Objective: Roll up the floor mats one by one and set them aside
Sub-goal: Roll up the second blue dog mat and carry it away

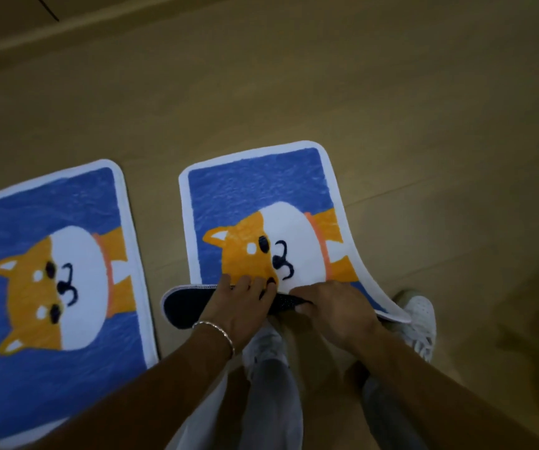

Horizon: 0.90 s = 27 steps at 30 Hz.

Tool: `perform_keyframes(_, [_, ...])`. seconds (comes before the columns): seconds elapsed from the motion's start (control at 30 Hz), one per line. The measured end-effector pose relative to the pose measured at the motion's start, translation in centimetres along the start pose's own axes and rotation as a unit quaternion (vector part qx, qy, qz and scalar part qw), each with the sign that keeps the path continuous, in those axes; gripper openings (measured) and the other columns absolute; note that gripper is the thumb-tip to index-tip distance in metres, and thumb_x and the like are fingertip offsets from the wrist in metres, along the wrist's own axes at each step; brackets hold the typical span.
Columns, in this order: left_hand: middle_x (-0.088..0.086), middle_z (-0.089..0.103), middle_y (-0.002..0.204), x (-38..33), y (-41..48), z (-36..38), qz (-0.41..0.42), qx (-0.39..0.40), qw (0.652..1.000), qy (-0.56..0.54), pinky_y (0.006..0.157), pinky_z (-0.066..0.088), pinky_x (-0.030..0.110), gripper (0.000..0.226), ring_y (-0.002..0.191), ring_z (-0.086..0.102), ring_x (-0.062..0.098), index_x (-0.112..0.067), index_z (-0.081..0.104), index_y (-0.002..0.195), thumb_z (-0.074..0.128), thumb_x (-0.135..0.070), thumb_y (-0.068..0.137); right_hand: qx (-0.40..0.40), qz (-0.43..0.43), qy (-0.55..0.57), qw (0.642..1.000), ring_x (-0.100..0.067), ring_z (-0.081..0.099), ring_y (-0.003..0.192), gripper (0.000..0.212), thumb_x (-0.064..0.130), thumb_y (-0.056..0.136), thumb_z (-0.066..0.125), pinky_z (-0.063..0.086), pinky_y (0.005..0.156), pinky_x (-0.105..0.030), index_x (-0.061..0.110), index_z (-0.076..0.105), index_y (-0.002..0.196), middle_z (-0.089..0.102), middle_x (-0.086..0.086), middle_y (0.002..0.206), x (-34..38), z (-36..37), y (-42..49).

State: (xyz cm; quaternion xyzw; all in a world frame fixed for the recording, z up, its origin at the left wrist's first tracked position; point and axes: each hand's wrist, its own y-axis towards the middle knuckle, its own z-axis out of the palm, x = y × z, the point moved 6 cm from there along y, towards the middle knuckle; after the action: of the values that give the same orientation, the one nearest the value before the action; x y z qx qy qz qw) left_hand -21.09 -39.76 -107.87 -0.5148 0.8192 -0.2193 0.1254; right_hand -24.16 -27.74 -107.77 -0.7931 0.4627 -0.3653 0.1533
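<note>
Two blue floor mats with a white border and an orange-and-white dog picture lie on the floor. The right mat (258, 196) has its near edge turned over, so its dark underside faces up in a short roll. My left hand (238, 303), with a silver bracelet at the wrist, grips that roll with fingers curled over its far side. My right hand (329, 306) holds the roll beside it, thumb on the dark backing. The mat's near right corner is lifted off the floor. The left mat (50, 271) lies flat and untouched.
The floor (391, 92) is tan wood-look boards, with a wall base running along the top left. My feet in white sneakers (420, 316) stand just behind the right mat, one partly under its lifted corner.
</note>
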Motion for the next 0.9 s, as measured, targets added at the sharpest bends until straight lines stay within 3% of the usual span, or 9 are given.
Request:
perform_keyframes(0.1, [0.016, 0.047, 0.130, -0.3, 0.1, 1.6, -0.025, 0.069, 0.997, -0.036, 0.094, 0.038, 0.047, 0.053, 0.115, 0.050, 0.033, -0.009, 0.031, 0.143, 0.048, -0.014, 0.093, 0.004, -0.004, -0.027, 1.000, -0.023, 0.057, 0.100, 0.026, 0.035, 0.099, 0.044, 0.040, 0.077, -0.029, 0.026, 0.058, 0.118, 0.065, -0.004, 0.109, 0.0, 1.2, 0.2])
perform_keyframes(0.17, [0.013, 0.044, 0.134, -0.3, 0.4, 2.3, -0.023, 0.079, 0.995, -0.061, 0.093, 0.038, 0.041, 0.057, 0.117, 0.048, 0.031, -0.011, 0.016, 0.147, 0.038, -0.008, 0.095, 0.001, 0.005, -0.071, 0.997, -0.024, 0.053, 0.105, 0.028, 0.036, 0.101, 0.038, 0.032, 0.078, -0.031, 0.023, 0.054, 0.121, 0.063, -0.005, 0.112, -0.1, 1.4, 0.6])
perform_keyframes(0.23, [0.012, 0.048, 0.130, 0.0, 0.4, 2.4, -0.021, 0.074, 0.994, -0.082, 0.086, 0.041, 0.038, 0.061, 0.112, 0.052, 0.031, -0.014, 0.011, 0.149, 0.038, -0.008, 0.095, 0.007, 0.009, -0.118, 0.993, -0.026, 0.046, 0.115, 0.032, 0.035, 0.103, 0.033, 0.030, 0.093, -0.035, 0.022, 0.051, 0.126, 0.057, -0.005, 0.120, 0.1, 1.7, 0.8])
perform_keyframes(0.37, [0.009, 0.048, 0.128, 0.5, -0.3, 3.2, -0.024, 0.078, 0.991, -0.110, 0.081, 0.040, 0.035, 0.049, 0.113, 0.050, 0.028, -0.019, 0.021, 0.146, 0.030, -0.016, 0.098, -0.064, 0.001, -0.172, 0.983, -0.036, 0.048, 0.114, 0.039, 0.031, 0.096, 0.036, 0.024, 0.109, -0.056, 0.020, 0.056, 0.128, 0.054, -0.013, 0.117, 1.0, 1.8, 1.3])
perform_keyframes(0.47, [0.012, 0.054, 0.115, 0.7, -0.9, 3.6, -0.010, 0.001, 0.986, -0.166, 0.067, 0.041, 0.035, 0.049, 0.103, 0.055, 0.031, -0.014, 0.045, 0.133, 0.025, -0.013, 0.089, 0.051, -0.011, -0.166, 0.985, -0.034, 0.032, 0.129, 0.050, 0.029, 0.096, 0.036, 0.010, 0.113, -0.053, 0.014, 0.030, 0.144, 0.038, -0.016, 0.136, 1.4, 4.4, 1.0])
perform_keyframes(0.6, [0.015, 0.052, 0.114, 0.2, -1.3, 4.9, -0.013, 0.014, 0.984, -0.180, 0.066, 0.043, 0.038, 0.044, 0.105, 0.054, 0.033, -0.009, 0.050, 0.126, 0.041, -0.001, 0.084, 0.083, -0.002, -0.136, 0.987, -0.032, 0.035, 0.121, 0.034, 0.020, 0.098, 0.038, 0.028, 0.103, -0.046, 0.012, 0.040, 0.131, 0.037, -0.014, 0.131, 1.2, 5.9, 1.0])
perform_keyframes(0.73, [0.007, 0.043, 0.133, -0.8, -1.4, 6.2, -0.039, 0.079, 0.989, -0.115, 0.102, 0.029, 0.039, 0.058, 0.121, 0.043, 0.026, -0.019, 0.014, 0.150, 0.037, -0.015, 0.096, 0.105, 0.027, -0.030, 0.994, -0.028, 0.047, 0.111, 0.026, 0.023, 0.102, 0.036, 0.039, 0.091, -0.037, 0.009, 0.049, 0.119, 0.050, -0.012, 0.122, 0.1, 6.8, 1.5])
perform_keyframes(0.83, [0.009, 0.061, 0.107, -1.4, -0.9, 5.6, -0.029, 0.060, 0.995, -0.071, 0.085, 0.044, 0.045, 0.057, 0.094, 0.060, 0.030, -0.016, 0.046, 0.137, 0.057, -0.021, 0.082, 0.109, 0.045, 0.022, 0.993, -0.026, 0.053, 0.108, 0.026, 0.024, 0.103, 0.037, 0.043, 0.088, -0.037, 0.007, 0.051, 0.117, 0.056, -0.012, 0.120, -0.8, 7.4, 1.5])
perform_keyframes(0.9, [0.010, 0.059, 0.108, -1.4, -0.5, 6.2, -0.037, 0.094, 0.992, -0.072, 0.081, 0.044, 0.040, 0.048, 0.097, 0.058, 0.030, -0.017, 0.044, 0.134, 0.056, -0.020, 0.087, 0.126, 0.046, 0.019, 0.991, -0.027, 0.054, 0.108, 0.026, 0.024, 0.102, 0.038, 0.044, 0.088, -0.038, 0.006, 0.050, 0.117, 0.056, -0.013, 0.120, -0.7, 7.9, 1.3])
